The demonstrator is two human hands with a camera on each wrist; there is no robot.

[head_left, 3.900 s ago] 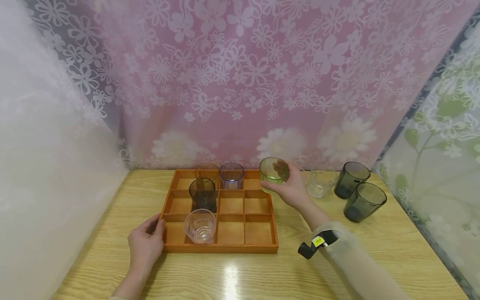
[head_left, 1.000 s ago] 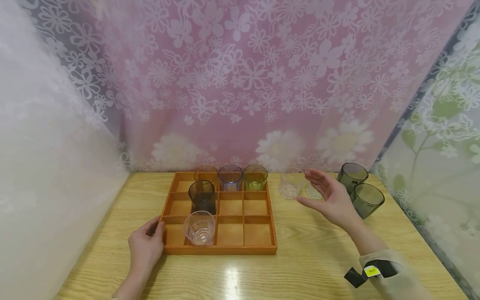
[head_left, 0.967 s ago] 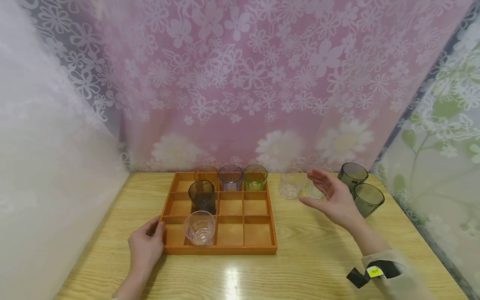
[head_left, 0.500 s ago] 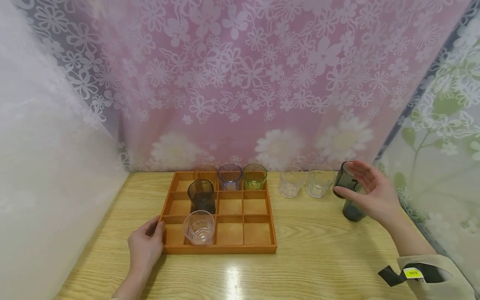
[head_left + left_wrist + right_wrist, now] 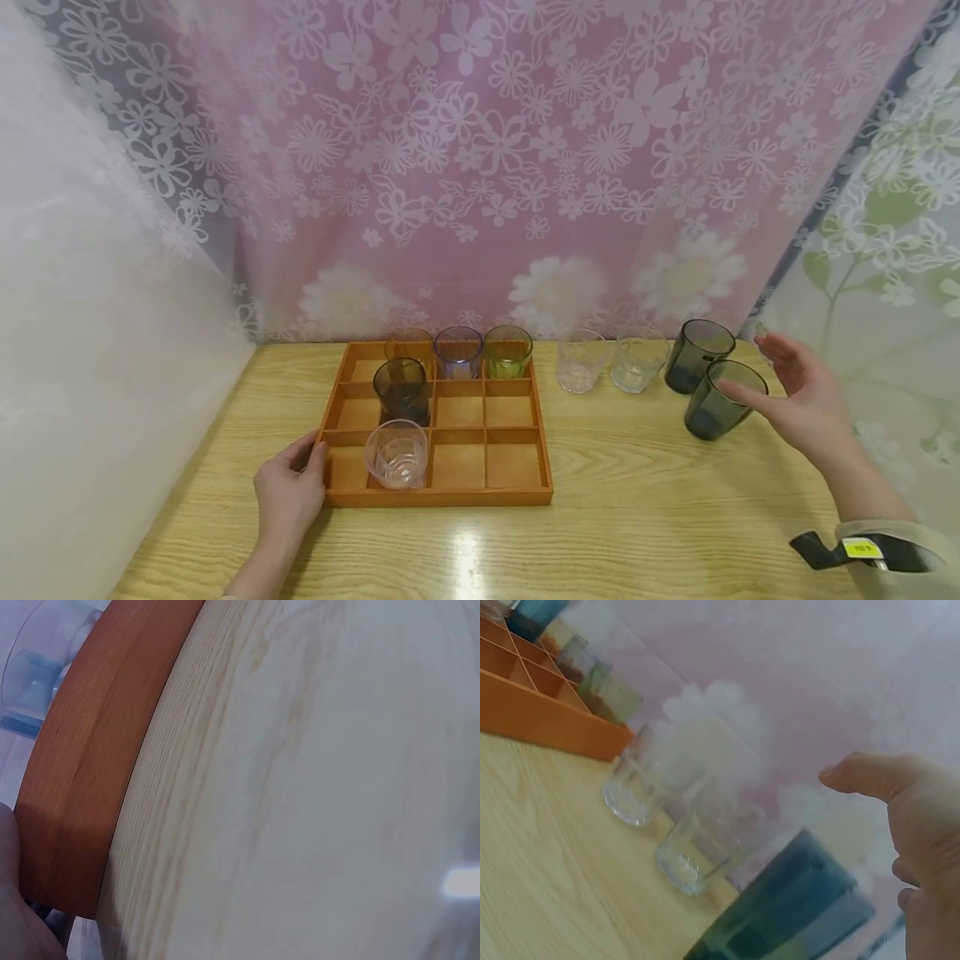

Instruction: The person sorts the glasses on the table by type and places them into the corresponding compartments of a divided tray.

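My left grip (image 5: 288, 487) grasps the side wall of the wooden compartment tray (image 5: 442, 498) close to its front corner, presumably to steady it against sliding on the worktop (image 5: 637, 500). My right grip (image 5: 806, 408) is released, with thumb and fingers spread apart and nothing between them, by the nearer smoke-grey tumbler (image 5: 708, 417). From the head view my thumb crosses that glass's rim, though I cannot be sure of contact; the spread looks suited to its girth. It stands at the worktop's right side, just in front of the rear smoke-grey tumbler (image 5: 684, 367). Further left, two clear tumblers (image 5: 580, 371) stand between that pair and the tray, likely lined up for easy reach.

Inside the tray, the amber glass (image 5: 408, 346), blue glass (image 5: 459, 358) and green glass (image 5: 507, 358) share the back row; the dividers probably keep them from knocking. The dark glass (image 5: 401, 392) sits mid-row, behind the clear glass (image 5: 397, 458).
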